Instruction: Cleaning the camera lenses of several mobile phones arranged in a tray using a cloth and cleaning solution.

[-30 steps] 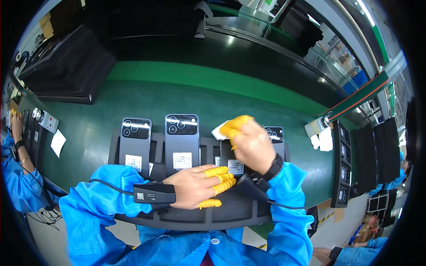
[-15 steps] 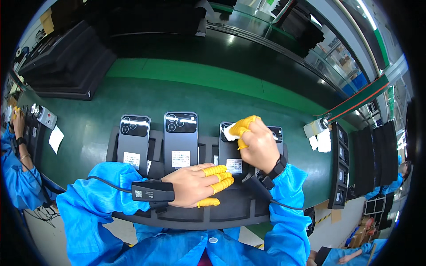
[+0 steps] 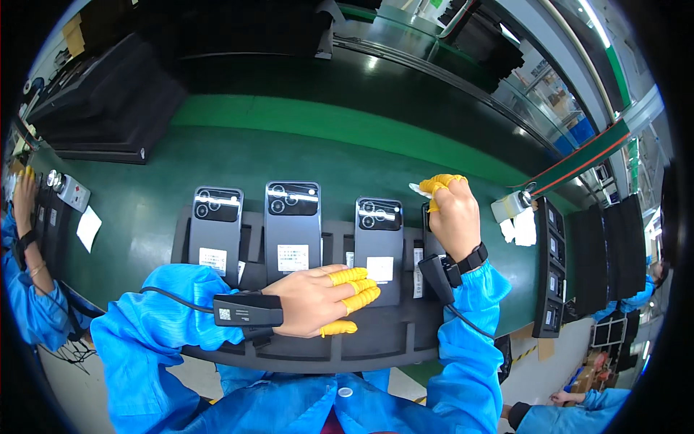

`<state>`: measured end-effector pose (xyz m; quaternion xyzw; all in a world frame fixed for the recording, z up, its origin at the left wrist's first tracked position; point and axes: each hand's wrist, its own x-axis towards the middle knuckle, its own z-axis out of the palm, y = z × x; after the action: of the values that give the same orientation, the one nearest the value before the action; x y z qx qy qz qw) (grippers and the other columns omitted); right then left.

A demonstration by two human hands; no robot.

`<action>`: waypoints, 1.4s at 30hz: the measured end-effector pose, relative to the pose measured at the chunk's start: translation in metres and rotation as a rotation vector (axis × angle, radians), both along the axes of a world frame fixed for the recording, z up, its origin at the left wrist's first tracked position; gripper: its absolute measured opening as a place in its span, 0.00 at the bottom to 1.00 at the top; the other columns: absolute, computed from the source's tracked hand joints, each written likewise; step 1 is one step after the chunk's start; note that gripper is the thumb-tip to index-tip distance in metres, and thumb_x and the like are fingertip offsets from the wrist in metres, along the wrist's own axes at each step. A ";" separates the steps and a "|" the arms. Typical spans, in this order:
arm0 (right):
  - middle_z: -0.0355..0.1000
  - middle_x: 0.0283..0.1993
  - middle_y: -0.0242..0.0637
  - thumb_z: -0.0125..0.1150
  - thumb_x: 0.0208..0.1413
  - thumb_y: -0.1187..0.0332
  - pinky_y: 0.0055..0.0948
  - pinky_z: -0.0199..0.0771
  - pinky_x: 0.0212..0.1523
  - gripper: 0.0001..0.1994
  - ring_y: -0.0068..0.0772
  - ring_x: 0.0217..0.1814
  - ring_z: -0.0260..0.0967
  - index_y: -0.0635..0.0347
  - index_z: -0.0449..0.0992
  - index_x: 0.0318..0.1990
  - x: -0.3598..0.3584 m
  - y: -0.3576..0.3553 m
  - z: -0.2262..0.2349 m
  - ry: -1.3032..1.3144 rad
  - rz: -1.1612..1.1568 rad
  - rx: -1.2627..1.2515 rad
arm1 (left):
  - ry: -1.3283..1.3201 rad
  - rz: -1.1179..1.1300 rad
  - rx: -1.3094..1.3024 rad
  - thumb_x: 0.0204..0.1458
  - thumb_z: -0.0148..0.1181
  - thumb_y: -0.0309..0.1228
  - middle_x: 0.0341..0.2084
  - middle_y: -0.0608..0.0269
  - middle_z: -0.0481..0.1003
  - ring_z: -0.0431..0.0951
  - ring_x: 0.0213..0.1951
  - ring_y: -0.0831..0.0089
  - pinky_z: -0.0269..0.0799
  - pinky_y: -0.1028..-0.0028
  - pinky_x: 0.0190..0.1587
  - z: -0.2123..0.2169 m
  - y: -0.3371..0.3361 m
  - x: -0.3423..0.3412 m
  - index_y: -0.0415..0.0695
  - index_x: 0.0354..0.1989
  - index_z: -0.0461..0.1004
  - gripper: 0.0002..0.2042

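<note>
A black foam tray (image 3: 369,352) holds a row of dark grey phones, camera side up. Lowest on the left lies one phone (image 3: 215,233); beside it is a second phone (image 3: 293,230). A third phone (image 3: 378,239) bears a white label. My left hand (image 3: 314,301), in yellow finger cots, lies flat with fingers stretched, over the tray by the third phone's lower end. My right hand (image 3: 455,220), also in finger cots, pinches a white wipe (image 3: 418,189) at the upper part of the rightmost phone (image 3: 425,217), which the hand mostly covers.
White bottles with metal tops stand at the left (image 3: 72,192) and right (image 3: 510,207) of the green table (image 3: 340,159). Near the right bottle lie white wipes (image 3: 522,229). Another loaded tray (image 3: 549,271) sits at the right edge. Black trays (image 3: 108,108) are stacked far left; a co-worker's arm (image 3: 27,217) shows at left.
My right hand has moved right with the wipe, from the third phone's cameras to the rightmost phone. The third phone's camera area is now uncovered. My left hand stays nearly still.
</note>
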<state>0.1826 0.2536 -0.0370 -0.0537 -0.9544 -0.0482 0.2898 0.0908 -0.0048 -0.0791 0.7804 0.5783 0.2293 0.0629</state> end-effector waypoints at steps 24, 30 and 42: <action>0.70 0.34 0.39 0.59 0.37 0.75 0.35 0.73 0.44 0.10 0.42 0.41 0.68 0.64 0.78 0.32 -0.020 -0.061 -0.007 -0.101 0.414 -0.056 | 0.029 0.008 0.086 0.54 0.56 0.47 0.45 0.57 0.73 0.74 0.53 0.58 0.67 0.63 0.61 0.004 -0.002 -0.005 0.41 0.56 0.69 0.26; 0.72 0.38 0.38 0.58 0.39 0.74 0.32 0.73 0.44 0.10 0.38 0.43 0.69 0.65 0.77 0.32 -0.027 -0.060 -0.012 -0.080 0.344 0.054 | 0.041 0.001 0.062 0.53 0.58 0.46 0.45 0.56 0.74 0.74 0.53 0.59 0.66 0.64 0.61 0.002 0.001 -0.005 0.40 0.55 0.70 0.26; 0.72 0.30 0.41 0.58 0.36 0.78 0.36 0.72 0.43 0.07 0.43 0.41 0.70 0.61 0.78 0.26 -0.008 -0.010 -0.002 0.128 0.087 -0.097 | 0.019 0.030 0.023 0.41 0.67 0.42 0.46 0.53 0.75 0.72 0.55 0.53 0.67 0.60 0.59 0.022 -0.001 0.001 0.39 0.55 0.71 0.32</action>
<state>0.1743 0.2436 -0.0394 -0.0294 -0.9365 0.0144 0.3492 0.0921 -0.0062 -0.0567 0.7743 0.5880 0.2295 0.0448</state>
